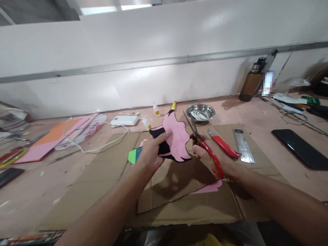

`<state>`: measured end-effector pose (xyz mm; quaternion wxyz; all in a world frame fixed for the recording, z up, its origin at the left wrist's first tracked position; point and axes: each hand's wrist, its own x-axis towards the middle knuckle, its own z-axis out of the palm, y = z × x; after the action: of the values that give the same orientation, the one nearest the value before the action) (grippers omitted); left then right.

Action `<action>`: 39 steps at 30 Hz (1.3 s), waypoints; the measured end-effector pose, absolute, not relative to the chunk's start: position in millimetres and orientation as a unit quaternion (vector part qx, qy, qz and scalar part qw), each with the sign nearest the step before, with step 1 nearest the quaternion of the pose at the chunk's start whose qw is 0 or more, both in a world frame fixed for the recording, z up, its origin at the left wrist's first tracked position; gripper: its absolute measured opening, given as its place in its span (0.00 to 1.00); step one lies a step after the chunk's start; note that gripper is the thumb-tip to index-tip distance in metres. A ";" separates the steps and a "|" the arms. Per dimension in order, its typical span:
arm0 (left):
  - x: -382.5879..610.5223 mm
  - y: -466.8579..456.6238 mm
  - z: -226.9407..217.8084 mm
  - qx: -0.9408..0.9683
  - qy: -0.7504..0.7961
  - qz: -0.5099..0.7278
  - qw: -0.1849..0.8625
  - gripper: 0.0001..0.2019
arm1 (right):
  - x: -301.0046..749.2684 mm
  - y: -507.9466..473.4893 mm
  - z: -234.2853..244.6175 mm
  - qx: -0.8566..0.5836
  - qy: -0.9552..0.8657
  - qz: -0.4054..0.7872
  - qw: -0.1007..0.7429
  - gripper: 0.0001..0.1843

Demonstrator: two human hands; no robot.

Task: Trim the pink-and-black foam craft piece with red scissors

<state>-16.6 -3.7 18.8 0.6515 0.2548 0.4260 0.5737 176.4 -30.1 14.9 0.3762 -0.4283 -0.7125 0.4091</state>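
Observation:
My left hand (151, 150) pinches a pink and black cut-out (176, 135), its thumb on top. The cut-out looks like thin foam or paper, with a wavy edge and black showing around the pink. My right hand (205, 153) grips scissors (214, 159) with red handles, blades pointing up and away beside the cut-out's right edge. The blades look slightly apart and are not on the material. Below both hands lies a cardboard sheet (164, 194). A green and blue piece (133, 156) shows by my left hand, and pink scraps (210, 187) stick out under the cardboard.
Right of my hands lie a red utility knife (225, 146), a metal ruler (244, 147) and a black phone (299, 147). Behind stand a steel bowl (201, 112), small glue bottles (156, 110) and a brown bottle (251, 83). A white power bank (124, 120) trails a cable leftward.

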 end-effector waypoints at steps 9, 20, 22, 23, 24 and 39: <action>-17.3 -2.1 19.6 0.278 0.404 0.576 0.654 0.11 | 177.9 -25.5 1.7 -0.419 -0.685 0.427 0.416 0.15; -34.6 -8.3 8.3 0.386 0.361 0.507 0.681 0.13 | 180.0 -10.8 -10.8 -0.569 -0.779 -0.080 0.250 0.18; -29.3 -14.0 8.3 0.409 0.364 0.467 0.694 0.14 | 179.3 -14.0 -10.1 -0.548 -0.794 -0.136 0.225 0.18; -26.0 -16.0 8.2 0.410 0.375 0.455 0.696 0.14 | 178.8 -15.8 -9.8 -0.536 -0.800 -0.156 0.221 0.18; -22.8 -17.1 8.0 0.406 0.388 0.451 0.694 0.13 | 178.3 -17.7 -9.6 -0.522 -0.805 -0.175 0.219 0.17; -27.2 14.9 9.1 0.207 0.386 0.629 0.642 0.09 | 187.1 -10.5 -4.0 -0.475 -0.730 0.305 0.386 0.10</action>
<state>-27.2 14.9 9.1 0.6419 0.2070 0.3861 0.6294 187.1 -10.5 -4.0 0.3859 -0.4746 -0.7298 0.3053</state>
